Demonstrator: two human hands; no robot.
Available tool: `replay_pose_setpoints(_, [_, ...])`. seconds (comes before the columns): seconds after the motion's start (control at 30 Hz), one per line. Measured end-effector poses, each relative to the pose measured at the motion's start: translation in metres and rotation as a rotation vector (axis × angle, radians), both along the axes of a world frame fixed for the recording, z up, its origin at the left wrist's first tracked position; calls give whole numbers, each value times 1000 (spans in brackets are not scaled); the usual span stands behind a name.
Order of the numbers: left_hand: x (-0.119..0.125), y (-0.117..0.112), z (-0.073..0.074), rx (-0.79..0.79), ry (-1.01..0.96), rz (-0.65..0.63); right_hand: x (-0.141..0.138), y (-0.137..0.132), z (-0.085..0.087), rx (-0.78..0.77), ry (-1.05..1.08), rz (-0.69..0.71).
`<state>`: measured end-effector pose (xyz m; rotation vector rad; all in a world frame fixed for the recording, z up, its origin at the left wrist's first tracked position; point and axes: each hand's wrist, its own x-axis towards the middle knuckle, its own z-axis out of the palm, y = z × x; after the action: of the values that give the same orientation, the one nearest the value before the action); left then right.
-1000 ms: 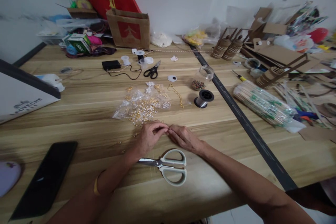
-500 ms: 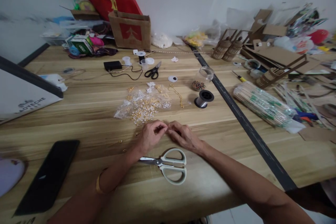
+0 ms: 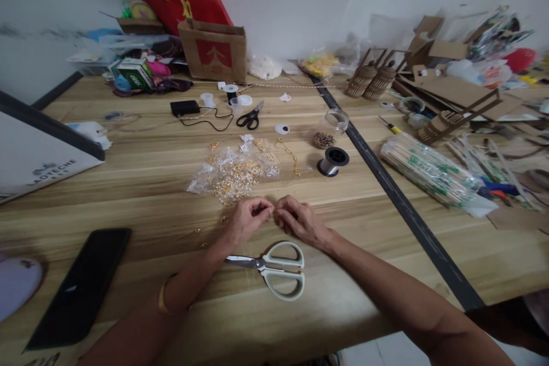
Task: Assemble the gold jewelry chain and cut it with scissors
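My left hand [image 3: 249,217] and my right hand [image 3: 301,219] meet fingertip to fingertip over the wooden table. Both are closed in a pinch; whatever sits between the fingers is too small to make out. Just beyond my left hand lies a heap of gold and silver beads [image 3: 238,180], partly on clear plastic bags [image 3: 201,178]. A thin gold chain [image 3: 290,155] rests to the right of the heap. White-handled scissors [image 3: 283,270] lie below my hands, their blades pointing left. A few tiny gold pieces [image 3: 198,231] are scattered left of my left wrist.
A spool of fine wire [image 3: 333,161] and a jar of colored beads [image 3: 330,128] stand beyond my right hand. Small black scissors [image 3: 250,116] lie farther back. At left is a black phone-like slab [image 3: 79,289]; at right, a bag of wooden sticks [image 3: 433,168].
My right fingers have shifted very slightly, with a small gap now showing between the two hands' fingertips. The things on the table have stayed where they were.
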<state>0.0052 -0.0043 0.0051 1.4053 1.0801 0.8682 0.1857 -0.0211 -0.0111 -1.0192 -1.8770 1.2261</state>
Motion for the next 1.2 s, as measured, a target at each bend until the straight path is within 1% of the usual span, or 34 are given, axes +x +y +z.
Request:
replay_pose_setpoints(0.17, [-1,1,2,-149,-106,4,1,0,0,52,10,-24])
replay_pose_setpoints(0.33, [-3,2,2,-231,-178,53,1,0,-2,74,15,-64])
replay_pose_setpoints(0.43, [-3,1,2,-253,-200,72,1,1,-3,43,36,-81])
replay_pose_setpoints(0.53, [-2,1,2,-263,-201,64,1,2,-3,24,53,-99])
replay_pose_setpoints(0.63, [-2,1,3,-266,-195,52,1,3,-1,29,52,-107])
replay_pose_setpoints(0.87, [-2,2,5,-257,-169,77,1,4,0,46,65,-95])
replay_pose_setpoints(0.97, [-2,2,4,-263,-171,109,2,3,1,129,41,-104])
replay_pose_setpoints(1.07, [-1,2,2,-261,-184,138,2,2,1,273,6,-110])
replay_pose_setpoints(1.13, [0,1,3,-252,-191,136,2,2,0,358,-12,-110])
replay_pose_setpoints(1.2, [0,0,4,-232,-187,128,1,1,-1,405,-29,-116])
